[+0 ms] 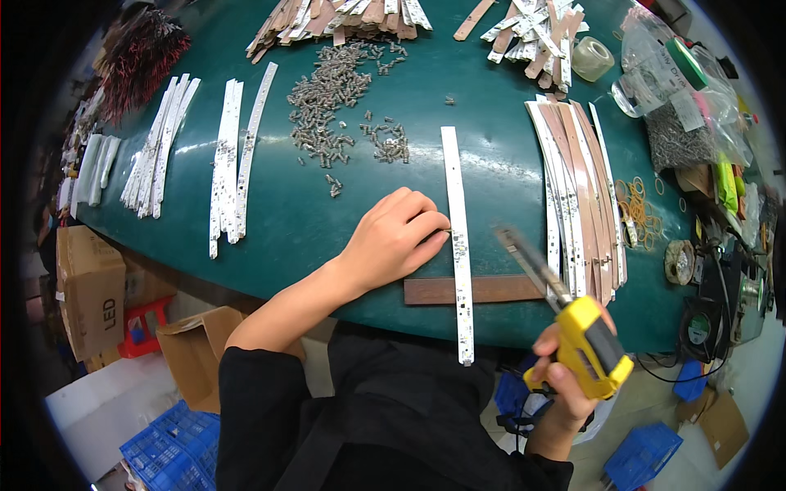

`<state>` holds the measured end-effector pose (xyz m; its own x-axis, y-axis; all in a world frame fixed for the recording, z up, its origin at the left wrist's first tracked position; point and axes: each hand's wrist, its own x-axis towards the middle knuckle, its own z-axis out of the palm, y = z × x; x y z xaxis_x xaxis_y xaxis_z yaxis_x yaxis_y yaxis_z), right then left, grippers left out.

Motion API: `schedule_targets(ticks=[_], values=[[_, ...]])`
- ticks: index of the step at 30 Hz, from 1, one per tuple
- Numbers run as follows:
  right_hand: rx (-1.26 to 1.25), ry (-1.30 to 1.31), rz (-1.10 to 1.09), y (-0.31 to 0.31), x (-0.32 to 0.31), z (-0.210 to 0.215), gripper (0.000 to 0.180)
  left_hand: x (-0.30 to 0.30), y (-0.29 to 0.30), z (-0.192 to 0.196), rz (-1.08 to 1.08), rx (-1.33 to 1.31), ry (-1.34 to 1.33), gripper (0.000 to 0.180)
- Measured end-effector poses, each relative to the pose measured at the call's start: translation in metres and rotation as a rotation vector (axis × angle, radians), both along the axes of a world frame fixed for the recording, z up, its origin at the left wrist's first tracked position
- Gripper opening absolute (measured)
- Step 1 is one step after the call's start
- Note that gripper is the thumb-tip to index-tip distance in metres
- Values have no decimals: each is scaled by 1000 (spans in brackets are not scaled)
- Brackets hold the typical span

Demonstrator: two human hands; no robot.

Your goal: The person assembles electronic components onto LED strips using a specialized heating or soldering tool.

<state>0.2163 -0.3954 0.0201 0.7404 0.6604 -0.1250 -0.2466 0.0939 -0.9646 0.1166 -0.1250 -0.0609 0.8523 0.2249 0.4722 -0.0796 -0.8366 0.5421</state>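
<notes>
A white circuit-board strip [458,254] lies upright in front of me, crossing over a dark brown bar [430,292] and jutting past the table's near edge. At the strip's left edge my left hand [397,233] is closed, thumb and fingertips pinched together on something too small to make out. To the right of the strip, my right hand [565,376] grips a yellow-and-black hand tool [583,344] with a long metal shaft. The shaft is motion-blurred and points up and left, above the brown bar's right end.
Small metal parts [323,102] lie heaped on the green table [270,270]. Bundled strips [225,164] are at left; more strips [573,196] stand close to the tool's right. Rubber bands [643,214], a tape roll [593,59] and a clear bag of parts [681,131] occupy the right side.
</notes>
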Motion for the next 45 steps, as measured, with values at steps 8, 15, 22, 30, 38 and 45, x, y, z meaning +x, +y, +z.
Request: schedule_targets(ticks=[8,15,22,30,38,45], values=[[-576,-1137,-240,-22,31,-26,75,-4,1,3,9,-15,52,16],[-688,-1203,-288,-24,29,-40,66,0,1,11,14,-64,38,20],[-601,-1105,-411,-24,28,-30,66,-6,-12,50,-542,14,103,32],[-495,-1023,-569,-12,29,-28,63,-12,-39,35,-622,382,-69,21],[-566,-1182,-558,-1,37,-27,66,-41,2,77,-286,625,-193,24],[-542,-1307,-709,11,47,-20,63,-100,85,69,133,728,87,37]])
